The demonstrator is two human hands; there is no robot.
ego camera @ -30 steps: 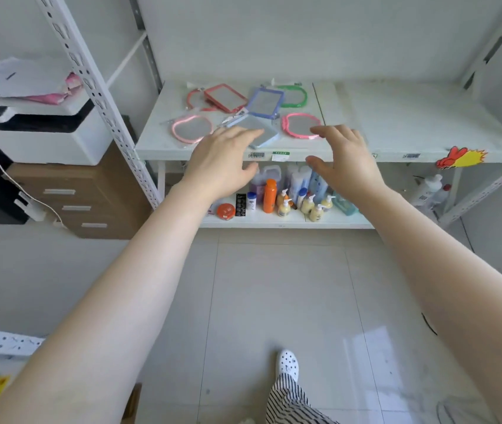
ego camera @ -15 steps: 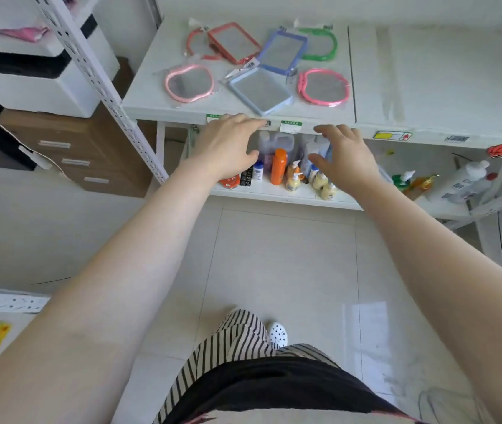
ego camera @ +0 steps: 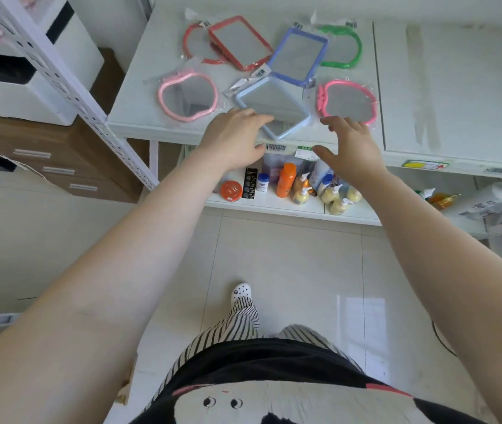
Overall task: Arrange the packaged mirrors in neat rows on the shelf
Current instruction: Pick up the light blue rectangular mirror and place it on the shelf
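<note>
Several packaged mirrors lie scattered on the white shelf (ego camera: 139, 96). A light blue square mirror (ego camera: 274, 107) sits nearest the front edge. A pink apple-shaped mirror (ego camera: 187, 96) lies to its left and a pink round one (ego camera: 347, 102) to its right. Behind are a red rectangular mirror (ego camera: 239, 41), a red round one (ego camera: 190, 41) partly under it, a blue rectangular one (ego camera: 300, 55) and a green one (ego camera: 346, 45). My left hand (ego camera: 234, 139) is open, fingertips at the light blue mirror's front left edge. My right hand (ego camera: 350, 148) is open at the shelf's front edge, holding nothing.
The lower shelf (ego camera: 274, 203) holds several bottles, among them an orange bottle (ego camera: 286, 179) and an orange round tin (ego camera: 231, 189). A perforated shelf post (ego camera: 69, 87) slants at the left, with a white printer (ego camera: 29, 75) on a brown drawer cabinet (ego camera: 60, 166) behind it.
Both hands have moved forward and up to the upper shelf's front edge; the left now reaches the light blue mirror. The camera has tilted down and come closer.
</note>
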